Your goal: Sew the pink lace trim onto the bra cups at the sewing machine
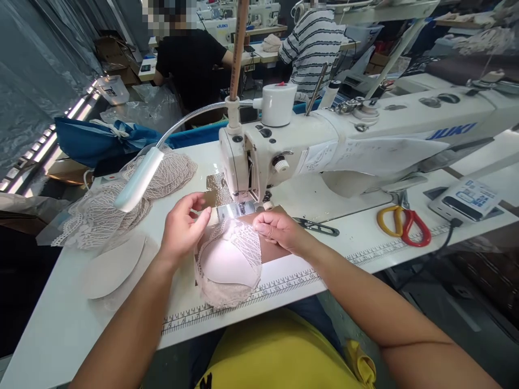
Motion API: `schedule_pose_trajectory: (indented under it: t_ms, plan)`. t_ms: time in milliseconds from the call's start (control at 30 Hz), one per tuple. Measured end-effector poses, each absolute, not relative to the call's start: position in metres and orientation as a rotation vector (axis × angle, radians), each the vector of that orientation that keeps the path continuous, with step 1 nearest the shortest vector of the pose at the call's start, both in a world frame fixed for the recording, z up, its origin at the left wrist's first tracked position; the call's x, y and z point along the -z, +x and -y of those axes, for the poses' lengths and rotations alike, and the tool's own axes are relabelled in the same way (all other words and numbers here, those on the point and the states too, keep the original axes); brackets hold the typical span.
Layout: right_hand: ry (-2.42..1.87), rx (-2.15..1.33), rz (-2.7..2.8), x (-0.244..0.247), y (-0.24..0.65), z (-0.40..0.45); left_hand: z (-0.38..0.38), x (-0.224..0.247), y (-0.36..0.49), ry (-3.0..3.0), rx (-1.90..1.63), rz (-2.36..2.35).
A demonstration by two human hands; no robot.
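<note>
A pale pink lace bra cup (231,262) lies in front of the needle of a white sewing machine (243,156), its smooth padded side facing up. My right hand (279,229) is closed in a pinch at the cup's upper right lace edge. On the other side, my left hand (182,224) is held near the metal plate (229,210) with thumb and fingers apart and nothing visible between them. The cup's upper edge reaches close to the presser foot.
Lace pieces (170,173) are piled at the left, beneath a lamp head (140,181). Flat pale cup pads (117,267) lie nearer. Scissors (405,224) and a white device (466,202) rest at right. A printed ruler (292,282) follows the front edge. Two people sit beyond the machine.
</note>
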State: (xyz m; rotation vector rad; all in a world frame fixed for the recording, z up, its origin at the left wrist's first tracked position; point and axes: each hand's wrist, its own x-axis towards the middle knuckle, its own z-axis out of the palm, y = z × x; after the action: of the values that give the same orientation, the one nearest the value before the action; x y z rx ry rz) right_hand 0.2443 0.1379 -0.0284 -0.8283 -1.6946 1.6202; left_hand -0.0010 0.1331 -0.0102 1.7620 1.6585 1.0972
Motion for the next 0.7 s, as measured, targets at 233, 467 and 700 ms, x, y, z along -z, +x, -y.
schedule_pose_trajectory:
  t_ms: [233, 467, 700]
  plan:
    - [-0.877, -1.859, 1.656, 0.03, 0.248, -0.139, -0.081, -0.003, 0.027, 2.429, -0.218, -1.564]
    - [-0.611, -1.834, 2.271, -0.008, 0.257, -0.111, -0.095, 0.016, 0.003, 2.552, -0.188, -1.378]
    - [-0.784, -1.85, 2.55, -0.019, 0.31, -0.05, -0.106, 0.01, -0.011, 2.562, -0.213, -1.209]
